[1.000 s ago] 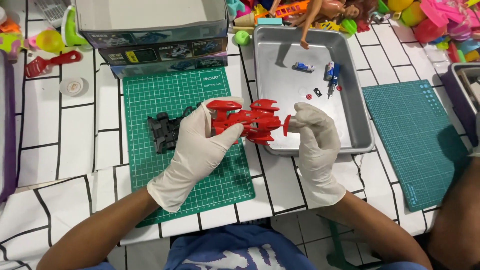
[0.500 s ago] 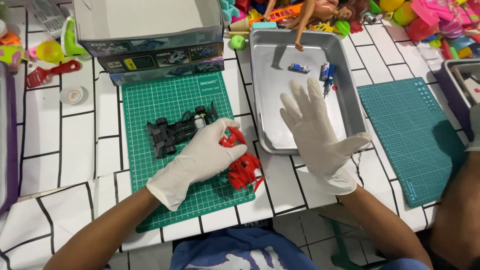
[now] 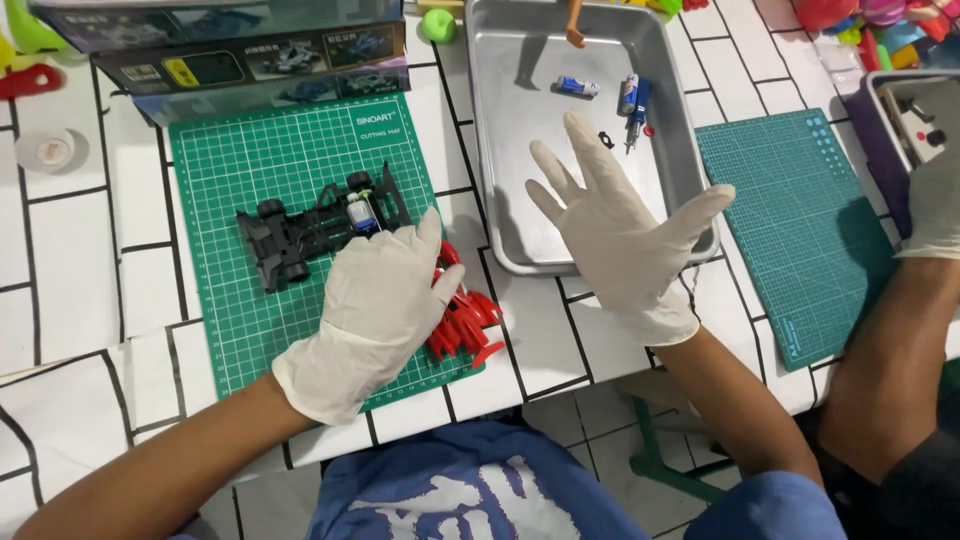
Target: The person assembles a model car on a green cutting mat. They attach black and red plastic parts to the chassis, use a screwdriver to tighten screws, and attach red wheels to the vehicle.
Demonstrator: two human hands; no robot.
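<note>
My left hand (image 3: 375, 305) presses down on the red toy car body (image 3: 462, 315), gripping it at the near edge of the green cutting mat (image 3: 250, 160). My right hand (image 3: 625, 235) hovers open, fingers spread, holding nothing. Beyond lies the black chassis (image 3: 315, 225), then a metal tray (image 3: 520, 60) on the white-tiled, black-lined bench (image 3: 80, 250).

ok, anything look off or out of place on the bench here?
Mostly tidy. The red car shell lies off its black chassis, hanging over the green mat's corner under the left hand. The right hand hovers open and empty over the metal tray. Small loose parts lie scattered in the tray. Nothing looks spilled or broken.
</note>
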